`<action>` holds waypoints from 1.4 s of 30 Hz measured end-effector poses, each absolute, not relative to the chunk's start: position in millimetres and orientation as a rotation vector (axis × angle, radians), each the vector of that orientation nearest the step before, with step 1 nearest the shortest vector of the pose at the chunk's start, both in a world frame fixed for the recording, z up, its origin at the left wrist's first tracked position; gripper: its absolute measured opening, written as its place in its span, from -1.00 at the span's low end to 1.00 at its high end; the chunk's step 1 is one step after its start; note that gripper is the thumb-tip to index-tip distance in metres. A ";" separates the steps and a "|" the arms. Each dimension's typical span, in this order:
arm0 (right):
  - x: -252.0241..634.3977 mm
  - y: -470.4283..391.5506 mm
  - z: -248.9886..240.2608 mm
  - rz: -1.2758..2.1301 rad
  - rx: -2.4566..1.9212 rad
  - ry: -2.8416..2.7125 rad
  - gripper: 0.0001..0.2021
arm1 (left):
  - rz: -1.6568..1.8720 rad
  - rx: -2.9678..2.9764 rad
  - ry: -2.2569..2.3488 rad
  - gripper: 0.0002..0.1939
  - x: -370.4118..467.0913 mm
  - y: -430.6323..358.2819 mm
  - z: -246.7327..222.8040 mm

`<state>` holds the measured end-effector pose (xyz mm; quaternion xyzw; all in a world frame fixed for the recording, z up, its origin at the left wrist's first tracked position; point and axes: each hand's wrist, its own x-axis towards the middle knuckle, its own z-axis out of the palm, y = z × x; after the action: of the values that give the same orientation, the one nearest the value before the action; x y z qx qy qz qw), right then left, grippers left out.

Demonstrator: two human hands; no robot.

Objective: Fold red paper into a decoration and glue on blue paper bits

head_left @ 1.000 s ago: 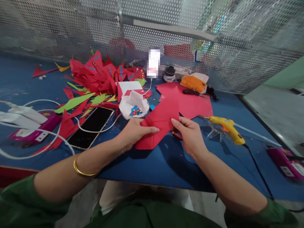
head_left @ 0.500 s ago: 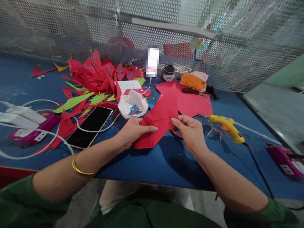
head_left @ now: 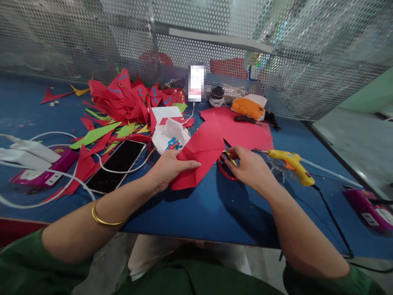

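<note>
A folded piece of red paper [head_left: 204,143] is pinched at its lower left by my left hand [head_left: 172,168], thumb on top and fingers underneath. My right hand [head_left: 247,168] is off the paper, its curled fingers at the red-handled scissors [head_left: 225,169] lying on the blue table. A yellow bit shows by its fingertips; whether the fingers grip the scissors is hard to tell. More red sheets [head_left: 245,133] lie behind the folded paper. Left of it stands a bowl [head_left: 166,137] with white lining and small blue and red pieces.
Red and green paper pieces [head_left: 125,100] are heaped at the back left. A black phone [head_left: 118,166] and white cables lie left. At right are a yellow glue gun [head_left: 291,162] and a purple power strip [head_left: 368,207]. A mesh panel [head_left: 196,45] stands behind.
My right hand has let go of the folded red paper and moved to the scissors beside it. The left hand still holds the paper, which has shifted slightly left.
</note>
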<state>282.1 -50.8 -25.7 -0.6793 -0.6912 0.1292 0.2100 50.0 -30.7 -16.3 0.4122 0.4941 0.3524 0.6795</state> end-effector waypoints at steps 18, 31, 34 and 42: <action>298.4 -46.1 -10.9 1.022 -1.632 -1.291 -0.34 | 0.867 0.914 1.025 -0.55 39.4 -26.6 -5.7; 306.0 -79.5 -7.0 1.305 -1.230 -1.523 -0.40 | 0.966 0.883 1.052 -0.59 30.7 -20.7 4.4; 307.5 -84.3 -8.0 1.376 -1.241 -1.579 -0.33 | 0.996 0.897 1.080 -0.59 28.9 -18.9 5.8; 315.7 -88.8 -13.9 1.508 -1.407 -1.528 -0.22 | 1.000 0.926 1.083 -0.58 29.0 -19.0 2.9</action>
<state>315.7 -88.8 -13.9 -0.5257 -0.5709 0.5633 0.2835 29.0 -19.0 2.9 0.4068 0.4758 0.4392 0.6444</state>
